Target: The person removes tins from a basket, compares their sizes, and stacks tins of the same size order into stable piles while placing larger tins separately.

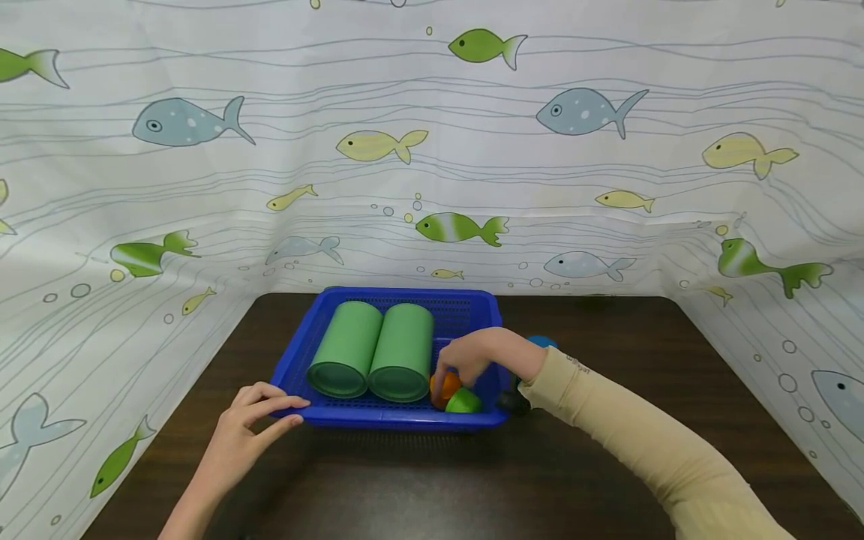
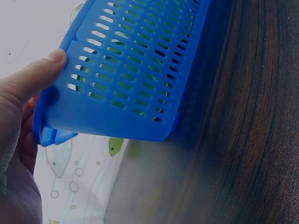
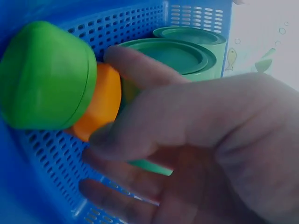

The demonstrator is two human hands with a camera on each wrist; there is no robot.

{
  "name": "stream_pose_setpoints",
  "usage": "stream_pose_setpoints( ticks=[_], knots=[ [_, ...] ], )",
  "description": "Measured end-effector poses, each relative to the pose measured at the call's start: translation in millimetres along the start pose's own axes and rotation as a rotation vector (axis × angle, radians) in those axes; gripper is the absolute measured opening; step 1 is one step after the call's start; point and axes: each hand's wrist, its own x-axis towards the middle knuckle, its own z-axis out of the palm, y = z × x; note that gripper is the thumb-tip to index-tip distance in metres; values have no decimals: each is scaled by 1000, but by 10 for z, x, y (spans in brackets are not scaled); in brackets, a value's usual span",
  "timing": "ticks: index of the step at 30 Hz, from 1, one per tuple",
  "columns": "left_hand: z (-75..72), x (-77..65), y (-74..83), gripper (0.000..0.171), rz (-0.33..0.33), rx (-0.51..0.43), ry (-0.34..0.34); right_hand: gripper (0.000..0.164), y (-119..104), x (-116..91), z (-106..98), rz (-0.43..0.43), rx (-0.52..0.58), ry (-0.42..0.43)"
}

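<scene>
Fish-print sheeting (image 1: 486,180) borders table (image 1: 439,487); left fingers (image 2: 39,73) grip basket (image 1: 405,417), right fingers (image 3: 142,69) pinch orange piece (image 3: 103,105).

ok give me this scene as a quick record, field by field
container: blue basket on a dark wood table
large contents: two green cylinders lying side by side
small contents: orange piece and green piece, right of the cylinders
left hand: holds the basket's near left corner
right hand: inside the basket, thumb and index finger at the orange piece; firm grip unclear
right of basket: black item and blue item, partly hidden by the beige sleeve
backdrop: white sheet printed with fish
</scene>
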Motion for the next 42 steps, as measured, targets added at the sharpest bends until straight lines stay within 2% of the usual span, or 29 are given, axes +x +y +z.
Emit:
stream_pose_setpoints(
  ticks=[7,14,20,25,30,37,42],
  knots=[
    [-9,-18,-8,36,6,6,6,73,23,97,-57,2,14,-53],
    [-15,1,-34,37,-22,16,-25,75,75,112,-118,72,33,-45],
    [-5,7,-14,38,11,-6,7,75,158,121,-160,74,45,-49],
    [-4,11,-8,38,16,-15,13,74,217,129,-226,128,76,-53],
    [1,6,-49,38,1,6,-15,73,273,122,-278,179,143,-49],
    [-2,12,-54,37,-20,13,-26,66,378,127,-323,196,301,-33],
    [-6,16,-42,36,-25,12,-33,65,455,162,-330,198,354,-24]
  ],
)
